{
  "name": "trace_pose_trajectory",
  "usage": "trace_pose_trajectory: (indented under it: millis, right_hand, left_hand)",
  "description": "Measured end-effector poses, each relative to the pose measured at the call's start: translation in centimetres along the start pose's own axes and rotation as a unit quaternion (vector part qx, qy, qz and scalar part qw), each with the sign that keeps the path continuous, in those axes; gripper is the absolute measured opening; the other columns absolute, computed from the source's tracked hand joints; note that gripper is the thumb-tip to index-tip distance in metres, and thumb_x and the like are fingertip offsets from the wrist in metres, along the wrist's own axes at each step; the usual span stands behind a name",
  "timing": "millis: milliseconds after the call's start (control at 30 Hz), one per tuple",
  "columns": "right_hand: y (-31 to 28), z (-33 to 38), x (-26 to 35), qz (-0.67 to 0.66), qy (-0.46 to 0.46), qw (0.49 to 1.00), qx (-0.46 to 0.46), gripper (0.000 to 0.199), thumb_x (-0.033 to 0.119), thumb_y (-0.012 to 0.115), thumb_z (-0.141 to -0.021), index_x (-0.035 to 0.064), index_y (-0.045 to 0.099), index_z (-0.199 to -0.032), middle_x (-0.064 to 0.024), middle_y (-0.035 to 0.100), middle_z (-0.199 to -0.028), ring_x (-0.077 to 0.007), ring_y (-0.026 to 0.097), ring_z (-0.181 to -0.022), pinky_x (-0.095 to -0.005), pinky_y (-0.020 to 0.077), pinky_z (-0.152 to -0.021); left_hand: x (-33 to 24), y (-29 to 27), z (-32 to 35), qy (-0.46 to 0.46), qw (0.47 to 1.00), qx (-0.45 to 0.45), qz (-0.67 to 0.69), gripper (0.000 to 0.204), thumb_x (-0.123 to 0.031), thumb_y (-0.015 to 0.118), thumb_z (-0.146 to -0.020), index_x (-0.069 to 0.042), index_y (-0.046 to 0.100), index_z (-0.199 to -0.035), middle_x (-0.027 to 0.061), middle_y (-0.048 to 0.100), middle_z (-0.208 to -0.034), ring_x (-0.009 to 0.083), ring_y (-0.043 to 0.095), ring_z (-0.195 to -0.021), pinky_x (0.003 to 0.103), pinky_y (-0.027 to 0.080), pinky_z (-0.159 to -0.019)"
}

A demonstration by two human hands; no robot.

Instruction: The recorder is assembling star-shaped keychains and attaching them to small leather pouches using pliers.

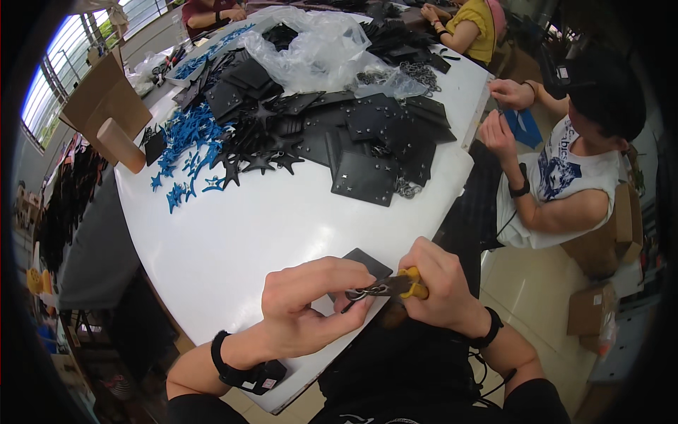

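Note:
My right hand (443, 288) is wrapped round a pair of pliers with yellow handles (412, 283). Their dark jaws point left and meet small metal links (359, 293) at the fingertips of my left hand (300, 311). That hand pinches the links between thumb and fingers, and a short dark strip hangs below them. Behind my left fingers, near the table's front edge, shows a flat black leather piece (369, 262), partly hidden by the hand. Whether it is joined to the links I cannot tell.
Studded black leather pieces (364, 177) are heaped across the white table (212, 247), with blue star-shaped pieces (187, 138), metal chains (420, 74) and clear plastic bags (311, 49). A cardboard tube (121, 145) stands at the left. A co-worker (565, 162) sits at the right, holding something blue.

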State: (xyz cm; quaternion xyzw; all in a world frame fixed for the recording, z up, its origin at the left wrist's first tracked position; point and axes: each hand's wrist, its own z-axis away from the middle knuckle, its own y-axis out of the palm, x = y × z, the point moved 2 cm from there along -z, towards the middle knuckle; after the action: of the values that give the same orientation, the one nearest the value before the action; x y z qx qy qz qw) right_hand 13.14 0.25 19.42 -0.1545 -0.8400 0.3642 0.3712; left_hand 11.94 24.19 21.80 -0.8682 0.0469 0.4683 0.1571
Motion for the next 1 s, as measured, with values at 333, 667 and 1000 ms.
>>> trace_pose_trajectory:
  millis: [333, 667, 1000]
  right_hand:
    - [-1.4, 0.0, 1.0, -0.104, 0.09, 0.982, 0.13, 0.044, -0.006, 0.077, -0.085, -0.0007, 0.057, -0.123, -0.0166, 0.053, -0.112, -0.0363, 0.063, -0.098, -0.0424, 0.0527, -0.082]
    - [-2.0, 0.5, 0.9, -0.145, 0.093, 0.982, 0.082, 0.032, 0.004, 0.073, -0.101, 0.0031, 0.057, -0.129, -0.0122, 0.054, -0.113, -0.025, 0.06, -0.099, -0.0383, 0.0488, -0.089]
    - [-2.4, -1.6, 4.6, -0.391, 0.213, 0.895, 0.021, 0.02, 0.01, 0.075, -0.103, -0.0022, 0.075, -0.119, -0.0027, 0.07, -0.089, -0.0055, 0.058, -0.078, -0.0249, 0.0472, -0.071]
  left_hand:
    - [1.2, 0.3, 0.2, -0.047, 0.995, -0.023, 0.089, 0.027, 0.009, 0.084, -0.086, 0.006, 0.078, -0.112, 0.0154, 0.081, -0.105, 0.0105, 0.072, -0.077, 0.022, 0.056, -0.064]
    - [1.7, 0.4, 0.3, -0.121, 0.982, -0.054, 0.135, 0.024, 0.008, 0.081, -0.09, 0.007, 0.077, -0.114, 0.0136, 0.081, -0.104, 0.0098, 0.071, -0.082, 0.023, 0.055, -0.071]
    - [0.0, 0.6, -0.5, 0.058, 0.996, -0.021, -0.06, 0.028, 0.011, 0.082, -0.08, 0.002, 0.076, -0.107, 0.0134, 0.079, -0.096, 0.0136, 0.067, -0.064, 0.025, 0.051, -0.054]
